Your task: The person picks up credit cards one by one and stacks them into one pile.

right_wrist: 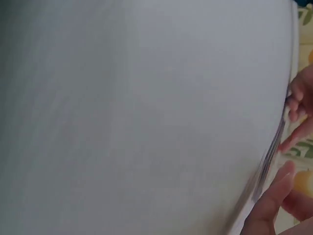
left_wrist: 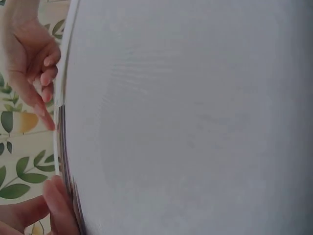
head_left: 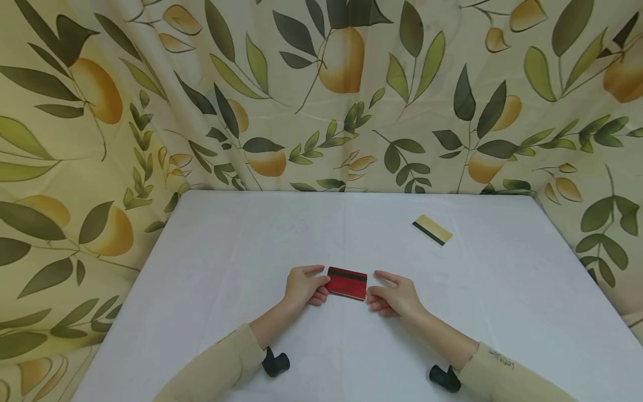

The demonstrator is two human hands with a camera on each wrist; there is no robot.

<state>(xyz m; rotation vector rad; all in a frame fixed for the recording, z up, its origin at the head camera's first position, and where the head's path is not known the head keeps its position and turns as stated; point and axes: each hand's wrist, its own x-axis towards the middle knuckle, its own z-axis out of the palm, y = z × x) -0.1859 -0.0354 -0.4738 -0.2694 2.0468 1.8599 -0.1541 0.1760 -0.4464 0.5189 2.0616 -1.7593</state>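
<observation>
In the head view a red card [head_left: 348,283] with a black stripe tops a small stack of cards on the white table. My left hand [head_left: 303,286] grips the stack by its left end, thumb over the top card. At the stack's right end is my right hand [head_left: 399,296], its thumb close by the edge and its index finger stretched out past the corner. Both wrist views show the cards [left_wrist: 62,132] edge-on as several thin layers. A yellow card [head_left: 432,229] with a black stripe lies apart, farther back to the right.
The white table [head_left: 251,234] reaches back to a curtain [head_left: 321,139] printed with fruit and leaves, which also hangs along the sides. A black wrist device [head_left: 276,362] sits under the left sleeve, and another black device [head_left: 445,378] under the right sleeve.
</observation>
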